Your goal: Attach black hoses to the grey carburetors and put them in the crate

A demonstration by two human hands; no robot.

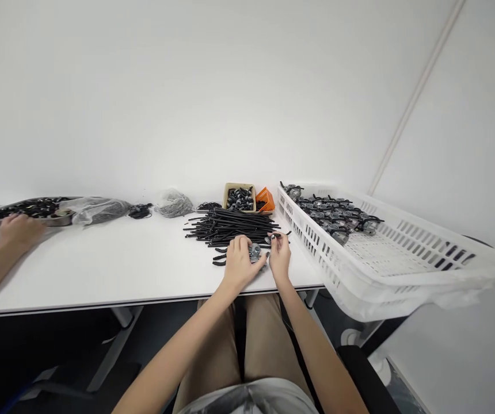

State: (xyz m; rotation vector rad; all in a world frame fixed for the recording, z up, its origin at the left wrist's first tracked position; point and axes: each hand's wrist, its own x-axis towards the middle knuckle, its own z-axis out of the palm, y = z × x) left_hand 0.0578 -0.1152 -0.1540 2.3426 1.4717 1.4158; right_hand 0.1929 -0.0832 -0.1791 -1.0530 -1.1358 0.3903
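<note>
The white counter (122,270) is stretching along a plain white wall (187,86). The left hand (239,261) and right hand (279,257) are working close together, both closing on a small grey plastic part (255,252) at the front edge of a heap of black rods (230,227). To the right, a white slotted crate (398,256) is holding grey parts with black tubing (334,215). Behind the heap, a tan box (239,197) is standing beside an orange basket (265,200). Far left, clear plastic bags (95,211) are lying near a tray (57,220), and a co-worker's hand (19,231) is reaching its edge.
</note>
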